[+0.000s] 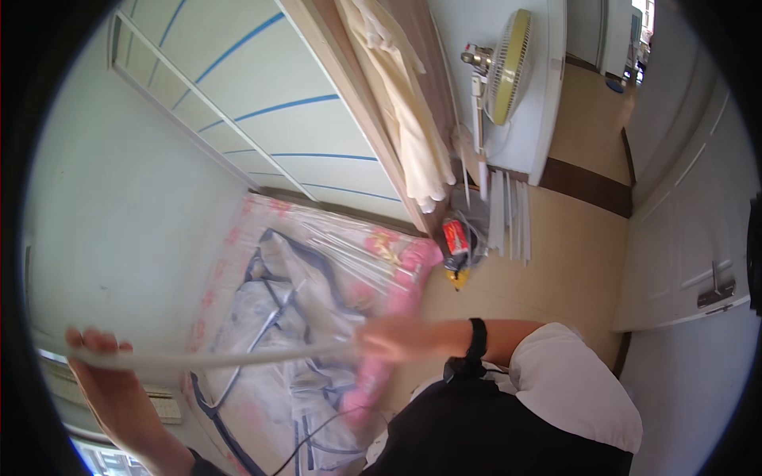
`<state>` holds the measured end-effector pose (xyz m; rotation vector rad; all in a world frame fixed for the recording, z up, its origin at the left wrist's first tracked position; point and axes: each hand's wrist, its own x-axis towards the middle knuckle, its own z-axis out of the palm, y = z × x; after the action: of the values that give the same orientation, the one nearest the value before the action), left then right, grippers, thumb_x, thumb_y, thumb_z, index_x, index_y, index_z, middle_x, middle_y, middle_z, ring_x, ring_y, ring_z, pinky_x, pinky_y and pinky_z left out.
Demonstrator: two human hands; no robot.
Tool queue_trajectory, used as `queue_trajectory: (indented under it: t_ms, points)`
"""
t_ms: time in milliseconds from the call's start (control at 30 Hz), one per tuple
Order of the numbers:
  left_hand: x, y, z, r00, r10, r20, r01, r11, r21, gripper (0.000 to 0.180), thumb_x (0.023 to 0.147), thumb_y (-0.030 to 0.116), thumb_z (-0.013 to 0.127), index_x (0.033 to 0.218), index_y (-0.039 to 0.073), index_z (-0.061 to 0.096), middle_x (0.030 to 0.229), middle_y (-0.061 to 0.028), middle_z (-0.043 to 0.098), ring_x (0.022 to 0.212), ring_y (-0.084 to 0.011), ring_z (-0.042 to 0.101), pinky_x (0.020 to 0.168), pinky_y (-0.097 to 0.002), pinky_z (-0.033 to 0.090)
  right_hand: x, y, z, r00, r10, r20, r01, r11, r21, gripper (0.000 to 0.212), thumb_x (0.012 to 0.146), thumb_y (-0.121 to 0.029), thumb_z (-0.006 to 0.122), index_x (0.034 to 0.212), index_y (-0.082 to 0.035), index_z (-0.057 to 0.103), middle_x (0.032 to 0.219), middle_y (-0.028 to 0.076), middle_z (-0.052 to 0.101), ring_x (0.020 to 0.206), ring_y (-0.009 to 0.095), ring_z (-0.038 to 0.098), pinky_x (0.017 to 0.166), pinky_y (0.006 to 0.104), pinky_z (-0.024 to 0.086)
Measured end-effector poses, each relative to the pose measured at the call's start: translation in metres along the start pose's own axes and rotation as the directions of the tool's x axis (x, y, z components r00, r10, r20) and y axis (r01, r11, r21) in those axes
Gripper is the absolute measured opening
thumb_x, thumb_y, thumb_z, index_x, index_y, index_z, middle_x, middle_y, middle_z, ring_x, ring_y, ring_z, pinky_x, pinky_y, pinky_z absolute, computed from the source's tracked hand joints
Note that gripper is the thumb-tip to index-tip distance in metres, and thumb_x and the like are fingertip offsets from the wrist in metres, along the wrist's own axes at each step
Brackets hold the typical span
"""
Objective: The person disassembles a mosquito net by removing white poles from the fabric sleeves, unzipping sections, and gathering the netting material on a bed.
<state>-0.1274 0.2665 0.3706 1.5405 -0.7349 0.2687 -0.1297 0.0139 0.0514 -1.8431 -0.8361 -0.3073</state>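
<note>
A long white pole (230, 359) runs across the front of me, held between my two hands. Its left end rests across the palm side of my left hand (115, 389), with the fingertips showing above it. My right hand (393, 339), smeared by motion, is closed round the other end; a black band circles that wrist. Below the pole, a heap of whitish sheer fabric with dark blue edging (274, 317) lies spread over a bed. Several thin white rods (349, 254) lie together near the far side of the bed.
The bed has a pink-patterned cover (417, 266). Beyond it are a sliding wardrobe (294, 127), a cream curtain (413, 119) and a standing fan (508, 67). White strips (508, 214) and a red package (455, 236) lie on the floor. A white door (698, 214) stands at right.
</note>
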Motion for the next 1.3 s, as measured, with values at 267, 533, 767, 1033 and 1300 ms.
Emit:
queue_trajectory:
  t_ms: [267, 533, 767, 1033, 1300]
  points:
    - [0.097, -0.065, 0.053, 0.976, 0.087, 0.197, -0.188, 0.795, 0.577, 0.067, 0.088, 0.059, 0.025, 0.139, 0.017, 0.023, 0.141, -0.0139, 0.028, 0.131, -0.0291, 0.025, 0.103, -0.0422, 0.028, 0.007, 0.002, -0.162, 0.885, 0.261, -0.386, -0.443, 0.728, -0.523, 0.022, 0.082, -0.021, 0.055, 0.094, -0.005, 0.047, 0.069, 0.014, 0.055, 0.065, 0.033, 0.057, 0.057, 0.0439, 0.043]
    - [0.08, -0.153, -0.031, 0.997, 0.03, 0.072, -0.057, 0.911, 0.408, 0.058, 0.091, 0.046, 0.038, 0.129, 0.003, 0.039, 0.112, -0.0105, 0.05, 0.096, -0.0165, 0.05, 0.079, -0.0288, 0.042, 0.06, 0.028, -0.291, 0.756, -0.045, -0.653, -0.479, 0.641, -0.6, 0.02, 0.09, -0.022, 0.047, 0.091, -0.002, 0.042, 0.065, 0.015, 0.058, 0.06, 0.033, 0.059, 0.054, 0.0402, 0.045]
    - [0.068, -0.263, -0.083, 0.942, -0.287, -0.174, 0.287, 0.958, -0.023, 0.035, 0.093, 0.031, 0.044, 0.117, 0.005, 0.048, 0.09, 0.0, 0.05, 0.077, -0.0075, 0.045, 0.067, -0.0219, 0.036, 0.099, 0.109, -0.331, 0.629, -0.087, -0.773, -0.649, 0.488, -0.583, 0.022, 0.091, -0.022, 0.044, 0.087, -0.001, 0.041, 0.062, 0.015, 0.058, 0.059, 0.033, 0.059, 0.055, 0.0407, 0.045]
    - [0.102, -0.304, -0.043, 0.835, -0.409, -0.368, 0.445, 0.895, 0.015, 0.029, 0.094, 0.023, 0.041, 0.113, 0.003, 0.048, 0.084, 0.0005, 0.049, 0.071, -0.0067, 0.044, 0.062, -0.0203, 0.037, 0.114, 0.246, -0.394, 0.583, -0.028, -0.812, -0.694, 0.502, -0.516, 0.023, 0.091, -0.023, 0.042, 0.087, 0.0, 0.039, 0.061, 0.021, 0.055, 0.059, 0.041, 0.055, 0.053, 0.0477, 0.042]
    - [0.146, -0.322, 0.062, 0.723, -0.409, -0.557, 0.52, 0.853, 0.048, 0.029, 0.091, 0.027, 0.048, 0.11, 0.006, 0.052, 0.08, 0.0026, 0.049, 0.071, -0.0053, 0.045, 0.061, -0.0201, 0.037, 0.137, 0.4, -0.481, 0.574, 0.045, -0.817, -0.698, 0.548, -0.46, 0.021, 0.091, -0.022, 0.045, 0.089, -0.002, 0.039, 0.064, 0.02, 0.057, 0.062, 0.041, 0.056, 0.052, 0.0455, 0.044]
